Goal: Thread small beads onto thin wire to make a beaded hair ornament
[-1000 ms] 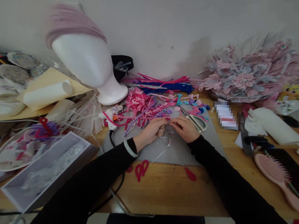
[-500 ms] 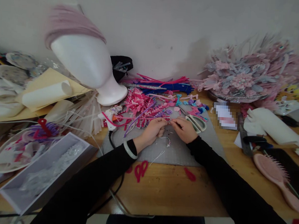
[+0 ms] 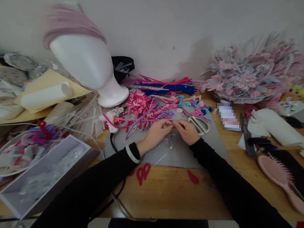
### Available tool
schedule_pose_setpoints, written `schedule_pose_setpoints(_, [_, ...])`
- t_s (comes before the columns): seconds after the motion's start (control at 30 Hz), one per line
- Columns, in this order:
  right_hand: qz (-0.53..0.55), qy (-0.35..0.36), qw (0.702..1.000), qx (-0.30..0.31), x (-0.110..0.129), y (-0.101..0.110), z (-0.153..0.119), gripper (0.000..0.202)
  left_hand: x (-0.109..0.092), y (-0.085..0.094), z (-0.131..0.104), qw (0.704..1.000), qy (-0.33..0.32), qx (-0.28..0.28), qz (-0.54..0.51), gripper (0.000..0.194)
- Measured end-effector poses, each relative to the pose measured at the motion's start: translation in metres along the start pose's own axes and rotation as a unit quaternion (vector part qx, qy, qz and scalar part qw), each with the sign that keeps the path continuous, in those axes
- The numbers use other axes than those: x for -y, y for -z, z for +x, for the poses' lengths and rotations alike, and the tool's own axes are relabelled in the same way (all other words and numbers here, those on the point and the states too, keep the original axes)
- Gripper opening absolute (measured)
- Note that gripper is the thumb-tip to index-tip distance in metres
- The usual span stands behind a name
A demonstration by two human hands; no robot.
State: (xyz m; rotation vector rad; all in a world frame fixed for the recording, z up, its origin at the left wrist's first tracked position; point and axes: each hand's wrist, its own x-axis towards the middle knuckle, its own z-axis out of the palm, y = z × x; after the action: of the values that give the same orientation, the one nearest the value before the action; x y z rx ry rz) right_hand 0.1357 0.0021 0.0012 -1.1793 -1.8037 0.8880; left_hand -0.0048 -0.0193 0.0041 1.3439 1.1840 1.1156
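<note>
My left hand (image 3: pixel 158 132) and my right hand (image 3: pixel 188 131) meet fingertip to fingertip over the grey mat (image 3: pixel 129 150). Both are closed in a pinch. Whatever is between the fingers is too small and too covered to name. Just below them, a curved string of small beads (image 3: pixel 170 144) lies on the mat. Scissors with pale handles (image 3: pixel 201 125) rest right beside my right hand. Behind my left hand is a heap of pink and red fuzzy stems (image 3: pixel 141 103). A thin white strand (image 3: pixel 159 160) lies near the mat's front edge.
A white foam head (image 3: pixel 83 61) with a pink wrap stands at the back left. A box of clear pieces (image 3: pixel 85 150) sits left of my forearm. Red fuzzy loops (image 3: pixel 143 173) lie along the front. On the right are a hairbrush (image 3: pixel 273 169) and a pink flower piece (image 3: pixel 248 80).
The fingers of my left hand have shifted slightly and now cover more of the small thing in the pinch. My right hand stays almost in place. The objects on the table look unmoved.
</note>
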Motion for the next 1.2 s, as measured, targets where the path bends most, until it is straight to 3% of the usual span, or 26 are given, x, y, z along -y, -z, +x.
schedule_pose_setpoints(0.2, [0.008, -0.011, 1.000, 0.007, 0.0034, -0.0002, 0.0000, 0.021, -0.0002, 0.0000, -0.0008, 1.000, -0.005, 0.006, 0.014, 0.009])
schedule_pose_setpoints(0.3, [0.065, -0.063, 0.996, 0.007, 0.0032, -0.0021, 0.0005, 0.021, 0.0007, 0.0003, -0.0001, 1.000, -0.001, 0.015, 0.008, 0.009])
schedule_pose_setpoints(0.37, [0.167, -0.144, 0.975, -0.002, 0.0026, -0.0036, 0.0013, 0.017, 0.0016, 0.0005, 0.0007, 1.000, 0.005, 0.020, -0.001, 0.009])
schedule_pose_setpoints(0.47, [0.308, -0.241, 0.920, -0.021, 0.0030, -0.0038, 0.0029, 0.006, 0.0033, 0.0010, 0.0020, 0.999, 0.022, 0.024, -0.019, 0.009])
schedule_pose_setpoints(0.67, [0.404, -0.293, 0.866, -0.014, 0.0082, 0.0007, 0.0031, 0.020, 0.0056, 0.0023, 0.0034, 0.998, 0.035, 0.037, -0.022, 0.014])
schedule_pose_setpoints(0.87, [0.302, -0.290, 0.908, 0.030, 0.0076, -0.0010, 0.0025, 0.003, 0.0028, 0.0021, 0.0034, 0.998, 0.043, 0.035, -0.030, 0.015])
schedule_pose_setpoints(1.0, [0.240, -0.260, 0.935, 0.023, 0.0064, -0.0017, 0.0030, 0.003, 0.0006, 0.0019, 0.0032, 0.996, 0.060, 0.011, -0.058, 0.014])
schedule_pose_setpoints(1.2, [0.105, -0.119, 0.987, 0.014, 0.0034, -0.0015, 0.0003, 0.020, -0.0009, 0.0021, 0.0031, 0.988, 0.097, 0.001, -0.116, 0.010])
